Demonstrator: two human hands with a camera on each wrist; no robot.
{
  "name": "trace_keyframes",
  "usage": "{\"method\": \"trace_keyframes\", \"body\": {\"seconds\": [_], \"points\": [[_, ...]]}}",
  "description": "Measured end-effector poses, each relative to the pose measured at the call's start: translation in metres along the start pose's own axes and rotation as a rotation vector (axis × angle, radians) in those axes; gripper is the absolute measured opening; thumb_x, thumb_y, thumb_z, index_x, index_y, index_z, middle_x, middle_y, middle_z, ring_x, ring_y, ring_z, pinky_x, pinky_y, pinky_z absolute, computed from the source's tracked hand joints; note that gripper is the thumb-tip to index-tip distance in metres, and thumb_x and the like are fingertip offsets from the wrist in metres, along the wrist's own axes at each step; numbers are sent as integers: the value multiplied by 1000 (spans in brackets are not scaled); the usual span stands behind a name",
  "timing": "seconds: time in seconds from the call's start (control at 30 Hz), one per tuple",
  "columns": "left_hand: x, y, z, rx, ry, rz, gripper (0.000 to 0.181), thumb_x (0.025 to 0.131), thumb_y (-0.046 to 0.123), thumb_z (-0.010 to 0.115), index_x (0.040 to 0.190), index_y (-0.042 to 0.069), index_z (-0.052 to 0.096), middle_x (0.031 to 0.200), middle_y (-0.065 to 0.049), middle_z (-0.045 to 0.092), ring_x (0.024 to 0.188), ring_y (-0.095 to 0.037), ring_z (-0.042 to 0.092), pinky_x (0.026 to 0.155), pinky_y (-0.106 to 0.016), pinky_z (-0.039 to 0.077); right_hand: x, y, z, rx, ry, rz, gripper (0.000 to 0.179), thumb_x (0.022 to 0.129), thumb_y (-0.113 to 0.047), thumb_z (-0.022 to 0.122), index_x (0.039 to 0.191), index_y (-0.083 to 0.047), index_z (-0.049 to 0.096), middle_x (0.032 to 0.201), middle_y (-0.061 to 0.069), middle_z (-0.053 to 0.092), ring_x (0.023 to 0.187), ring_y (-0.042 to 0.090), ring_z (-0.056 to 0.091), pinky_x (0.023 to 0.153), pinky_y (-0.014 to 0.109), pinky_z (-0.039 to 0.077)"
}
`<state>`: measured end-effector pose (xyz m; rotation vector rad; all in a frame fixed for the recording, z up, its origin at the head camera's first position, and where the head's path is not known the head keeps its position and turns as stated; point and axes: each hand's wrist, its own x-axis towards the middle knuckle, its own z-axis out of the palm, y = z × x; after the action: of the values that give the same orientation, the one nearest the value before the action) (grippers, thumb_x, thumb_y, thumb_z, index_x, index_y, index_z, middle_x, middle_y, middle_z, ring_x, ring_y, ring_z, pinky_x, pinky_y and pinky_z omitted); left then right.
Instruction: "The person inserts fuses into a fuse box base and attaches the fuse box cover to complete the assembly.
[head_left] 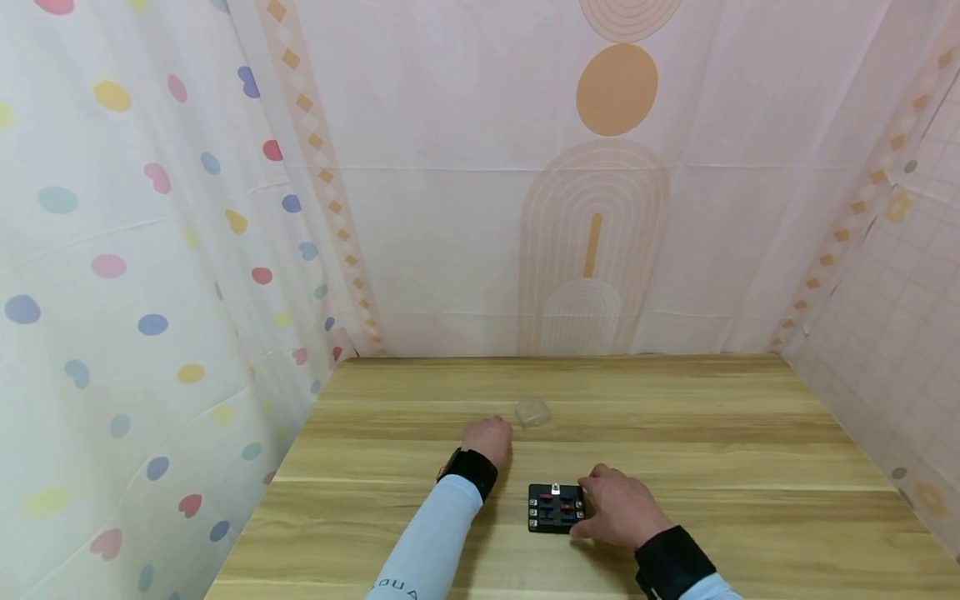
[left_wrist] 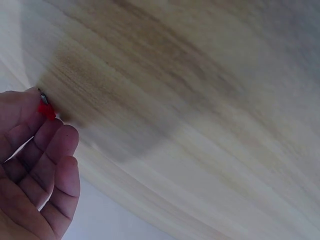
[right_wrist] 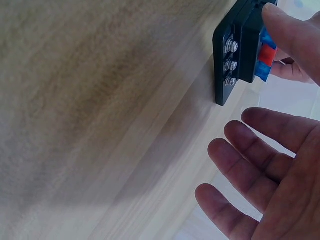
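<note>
My left hand (head_left: 489,439) reaches farther over the table and pinches a small red blade fuse (left_wrist: 47,111) between thumb and fingertips. A metal prong of the fuse shows above its red body in the left wrist view. The black fuse block (head_left: 553,527) lies on the table with blue and red fuses (right_wrist: 267,54) and metal screw terminals (right_wrist: 230,65) along its edge. At the block's right side is my right hand (head_left: 624,508), thumb tip right at the block. Its other fingers (right_wrist: 245,170) are spread and fairly straight, apart from the block.
A clear plastic cover (head_left: 533,412) lies on the wooden table (head_left: 697,408) just beyond my left hand. Patterned curtains (head_left: 435,250) hang behind the table's back edge and along both sides.
</note>
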<state>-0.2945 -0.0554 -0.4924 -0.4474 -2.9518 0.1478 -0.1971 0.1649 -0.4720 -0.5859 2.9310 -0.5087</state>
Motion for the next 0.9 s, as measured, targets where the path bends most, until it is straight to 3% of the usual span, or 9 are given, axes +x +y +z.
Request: {"method": "trace_keyframes", "body": {"seconds": [0.23, 0.5, 0.9], "points": [[0, 0, 0, 5, 19, 0, 14, 87, 7, 72, 76, 14, 70, 71, 0, 59, 63, -14, 60, 55, -32, 53, 0, 0, 0, -5, -7, 0, 74, 66, -44, 90, 119, 2, 67, 107, 12, 62, 93, 27, 60, 82, 50, 51], [0, 1, 2, 20, 83, 1, 19, 85, 5, 74, 69, 13, 66, 66, 1, 58, 60, -13, 59, 52, -30, 52, 0, 1, 0, -5, -4, 3, 74, 66, -44, 90, 119, 2, 67, 107, 11, 62, 93, 27, 60, 82, 49, 51], [-3, 2, -9, -35, 61, 13, 17, 84, 1, 73, 73, 12, 68, 69, -1, 61, 65, -15, 62, 56, -30, 53, 1, 2, -1, 1, -11, 9, 73, 67, -44, 90, 120, 2, 67, 109, 12, 62, 95, 28, 60, 84, 50, 51]]}}
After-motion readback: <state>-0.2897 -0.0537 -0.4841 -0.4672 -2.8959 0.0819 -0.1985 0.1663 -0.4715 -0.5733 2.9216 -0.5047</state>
